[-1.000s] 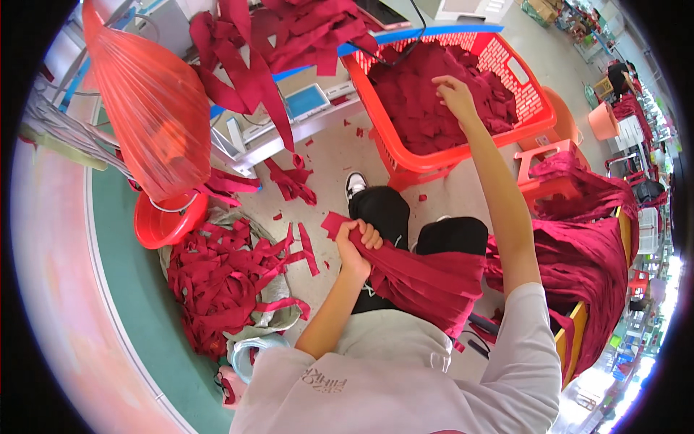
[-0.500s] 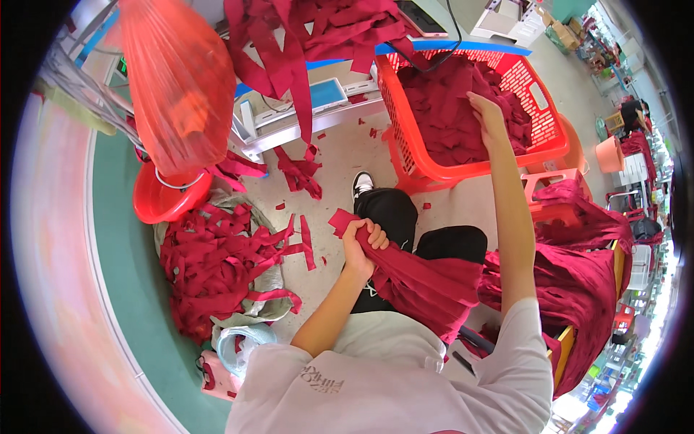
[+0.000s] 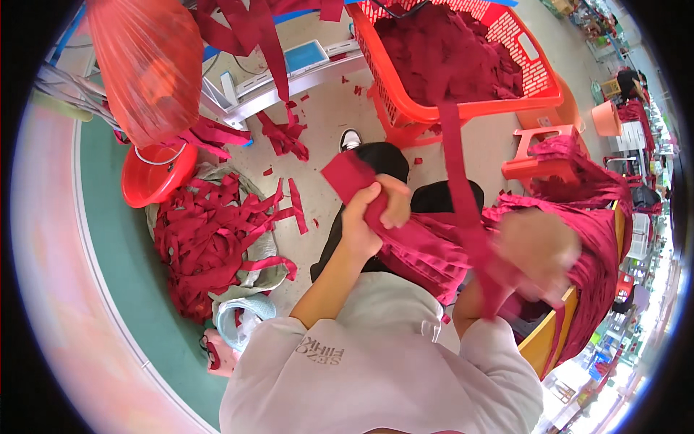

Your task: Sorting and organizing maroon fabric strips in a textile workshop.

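Observation:
My left hand [image 3: 372,217] is closed round a bundle of dark red fabric strips [image 3: 426,249] over my lap. One end of the bundle, a squared flap, sticks out past my thumb, and the rest fans toward my right. My right hand [image 3: 538,253] is smeared by motion, near the heap of red strips [image 3: 600,267] at my right side; its fingers cannot be made out. A long red fabric strip [image 3: 457,170] stretches from the orange basket [image 3: 470,110] down to my right forearm. More red strips fill that basket.
A sack of red strips [image 3: 206,246] lies at left, beside an orange basin [image 3: 134,177] and a hanging red plastic bag [image 3: 148,79]. A light blue container [image 3: 235,318] stands nearer me. Right of the basket is an orange stool [image 3: 535,166]. Scraps dot the floor.
My right hand has come back from the basket toward my right side, and a strip now trails out of the basket. My left hand still grips the bundle, its end raised slightly.

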`<state>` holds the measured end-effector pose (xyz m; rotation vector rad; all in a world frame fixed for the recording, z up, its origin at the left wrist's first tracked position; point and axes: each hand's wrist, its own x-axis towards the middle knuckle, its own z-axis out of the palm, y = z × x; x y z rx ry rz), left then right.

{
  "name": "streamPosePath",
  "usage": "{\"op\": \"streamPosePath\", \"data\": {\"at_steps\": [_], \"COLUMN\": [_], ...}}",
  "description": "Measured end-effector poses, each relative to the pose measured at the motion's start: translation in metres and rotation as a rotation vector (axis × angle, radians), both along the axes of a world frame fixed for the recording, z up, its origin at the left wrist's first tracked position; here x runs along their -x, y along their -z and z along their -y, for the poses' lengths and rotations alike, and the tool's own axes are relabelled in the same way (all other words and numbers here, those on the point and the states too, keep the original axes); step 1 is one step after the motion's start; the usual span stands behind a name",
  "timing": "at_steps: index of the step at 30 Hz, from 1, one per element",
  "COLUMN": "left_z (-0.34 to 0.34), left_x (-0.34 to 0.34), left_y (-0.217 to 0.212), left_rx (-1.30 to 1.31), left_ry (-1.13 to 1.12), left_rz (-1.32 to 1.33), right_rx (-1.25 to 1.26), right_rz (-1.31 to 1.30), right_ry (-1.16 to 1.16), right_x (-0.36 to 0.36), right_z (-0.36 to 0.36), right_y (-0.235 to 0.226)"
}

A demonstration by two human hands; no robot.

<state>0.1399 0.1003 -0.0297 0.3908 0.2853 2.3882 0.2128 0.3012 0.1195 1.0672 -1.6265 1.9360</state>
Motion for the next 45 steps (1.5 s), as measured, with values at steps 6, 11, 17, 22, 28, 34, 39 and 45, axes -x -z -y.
{"op": "streamPosePath", "data": {"at_steps": [6, 11, 17, 22, 28, 34, 39, 45], "left_z": [0.007, 0.012, 0.019, 0.010, 0.003, -0.006, 0.013, 0.042], "left_x": [-0.032, -0.030, -0.010, -0.014, -0.015, -0.012, 0.006, 0.033], "left_y": [0.008, 0.002, -0.024, 0.002, 0.006, 0.006, 0.007, -0.007], "left_rx": [0.322, 0.439, 0.397, 0.344, 0.507, 0.299, -0.074, -0.166], "left_ry": [-0.054, 0.024, 0.062, 0.014, -0.001, -0.041, 0.016, -0.169], "left_rz": [-0.308, 0.111, 0.188, 0.152, 0.111, 0.248, 0.474, 0.471], "right_rx": [-0.377, -0.107, -0.543, -0.557, -0.413, -0.414, -0.756, -1.413], "right_rz": [0.504, 0.722, 0.954, 1.013, 0.994, 1.123, 1.027, 1.369], "right_ry": [0.125, 0.206, 0.461, 0.423, 0.305, 0.207, 0.876, 1.639], "right_x": [0.029, 0.019, -0.009, -0.023, -0.018, -0.023, -0.085, -0.230], "right_z": [0.051, 0.078, 0.059, 0.055, 0.052, 0.048, -0.013, -0.075], "right_y": [0.028, 0.062, 0.092, 0.091, 0.099, 0.094, 0.134, 0.253]}}
